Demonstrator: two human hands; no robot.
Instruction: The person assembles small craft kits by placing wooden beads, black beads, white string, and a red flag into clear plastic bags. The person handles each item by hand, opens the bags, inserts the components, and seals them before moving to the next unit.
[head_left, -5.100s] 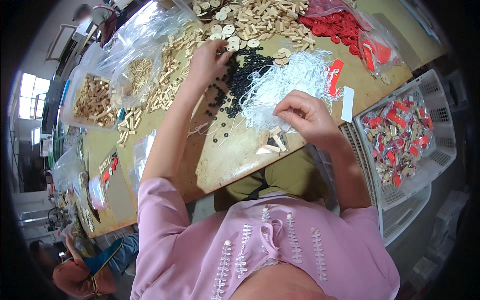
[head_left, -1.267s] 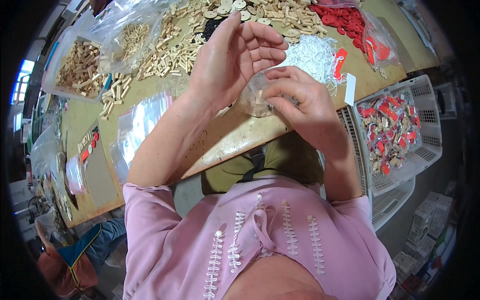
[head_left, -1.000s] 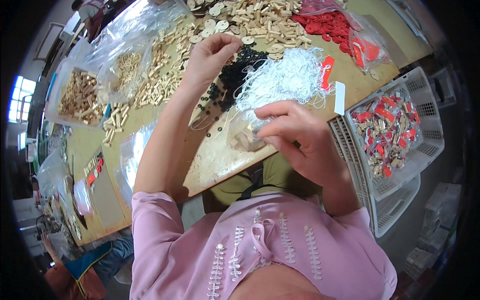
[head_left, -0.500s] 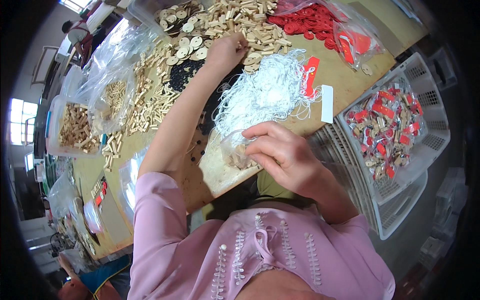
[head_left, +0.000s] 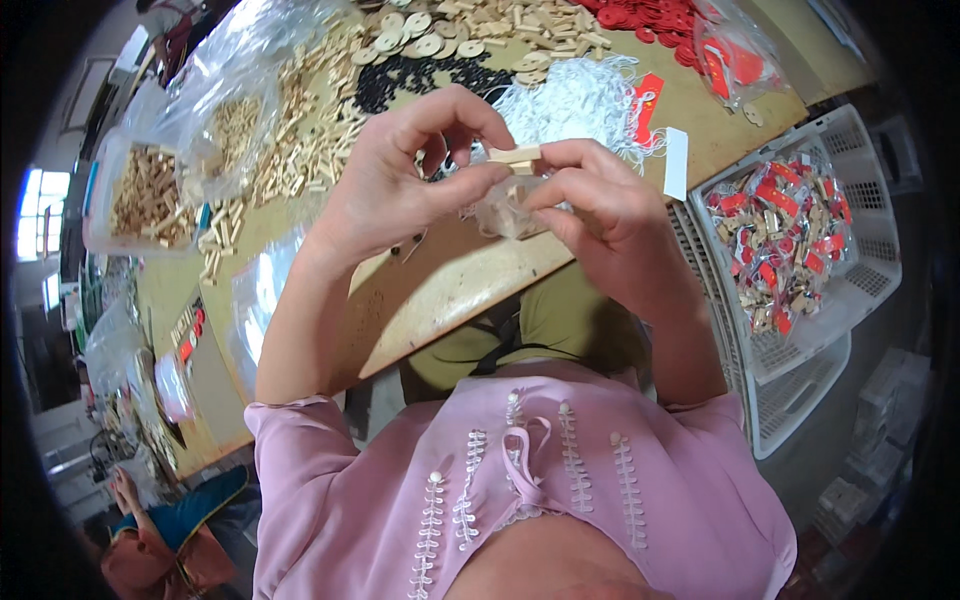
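Observation:
My left hand [head_left: 420, 170] is closed on small wooden blocks [head_left: 515, 156], pinched between thumb and fingers. They sit at the mouth of a small clear plastic bag [head_left: 502, 212], which my right hand [head_left: 612, 205] grips by its edge. Pale wooden pieces show through the bag's side. Both hands are close together above the front part of the table. Just beyond them lies a heap of white cords [head_left: 575, 100], partly hidden by the hands. Black beads [head_left: 400, 82] are spread behind my left hand.
Wooden discs [head_left: 428, 44], loose blocks [head_left: 310, 150] and red discs [head_left: 640, 18] cover the far table. A clear tub [head_left: 100, 215] of blocks stands left. At right, a white basket [head_left: 870, 200] holds filled bags. Other people are at the left edge.
My left hand has come back from the far block pile, bringing wooden blocks to the bag. My right hand has lifted the bag slightly away from me. The view has shifted.

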